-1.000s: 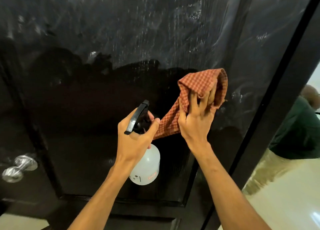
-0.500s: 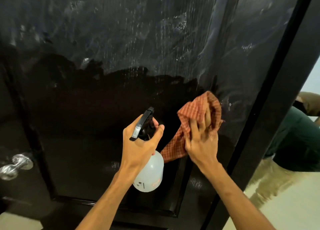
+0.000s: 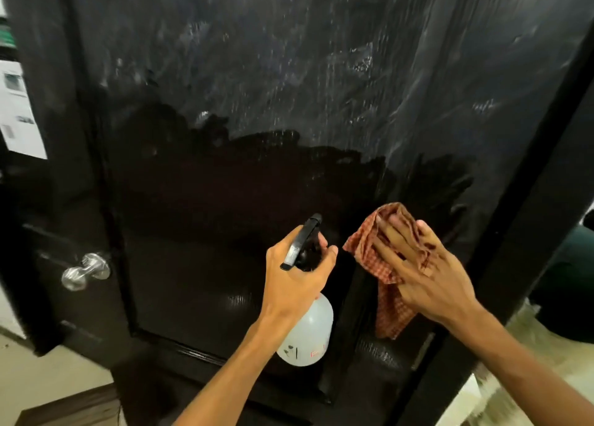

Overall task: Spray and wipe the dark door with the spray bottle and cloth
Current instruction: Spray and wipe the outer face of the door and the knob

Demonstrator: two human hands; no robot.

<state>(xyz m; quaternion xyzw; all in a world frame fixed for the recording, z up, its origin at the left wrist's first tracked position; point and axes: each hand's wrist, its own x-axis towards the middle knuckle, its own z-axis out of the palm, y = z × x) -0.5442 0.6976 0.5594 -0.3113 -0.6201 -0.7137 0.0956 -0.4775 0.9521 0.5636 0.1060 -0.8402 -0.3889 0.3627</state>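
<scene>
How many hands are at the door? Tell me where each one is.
2. The left hand grips the spray bottle in front of the door; the right hand presses the checked cloth against it, right of the bottle.

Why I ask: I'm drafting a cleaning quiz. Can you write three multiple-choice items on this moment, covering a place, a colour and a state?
1. Where is the door knob?
A) right of both hands
B) left of both hands
C) between the hands

2. What colour is the cloth?
A) plain blue
B) white
C) red-orange check

3. What is the left hand doing?
A) gripping the spray bottle
B) hanging free
C) lying flat on the cloth

Answers:
1 B: the knob sits far left on the door.
2 C: its checked weave shows under the right hand.
3 A: the fingers curl round the bottle's neck and trigger.
</scene>
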